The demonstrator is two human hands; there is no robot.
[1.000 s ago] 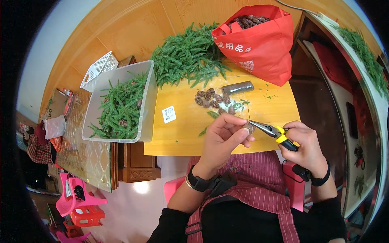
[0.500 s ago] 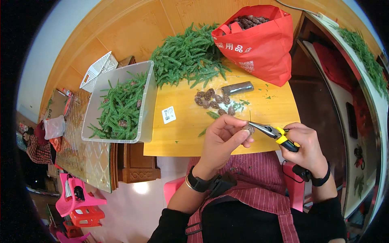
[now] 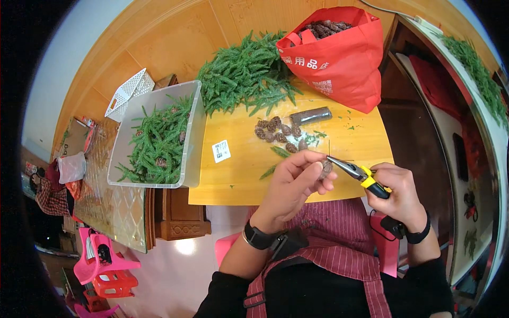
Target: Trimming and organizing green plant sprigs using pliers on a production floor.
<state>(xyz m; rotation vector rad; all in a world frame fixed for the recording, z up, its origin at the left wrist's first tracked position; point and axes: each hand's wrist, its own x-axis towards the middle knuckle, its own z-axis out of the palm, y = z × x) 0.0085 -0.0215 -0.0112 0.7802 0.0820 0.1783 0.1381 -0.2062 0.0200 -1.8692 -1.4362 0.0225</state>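
Over the front of the yellow table [image 3: 233,180], my left hand [image 3: 297,183] pinches a brown pine cone [image 3: 326,169] between thumb and fingers. My right hand [image 3: 395,185] is closed round yellow-and-black needle-nose pliers [image 3: 366,178]. Their jaw tips meet thin dark wire [image 3: 330,147] at the top of the cone; one end stands upright, another points right. Just beyond my hands lie several loose pine cones [image 3: 273,127] and green sprig pieces [image 3: 280,152]. A dark, wrapped bundle [image 3: 311,115] rests beside the cones.
A clear plastic bin [image 3: 194,143] of green sprigs and cones stands at the left. Behind is a heap of green branches [image 3: 241,74]; a red bag [image 3: 344,63] filled with pine cones stands back right. A white label [image 3: 221,151] lies near the bin. Pink chairs [image 3: 103,257] stand lower left.
The pine cone is turned a little in my left fingers and shows more. A wire end now points right past the plier jaws. The pliers have shifted slightly.
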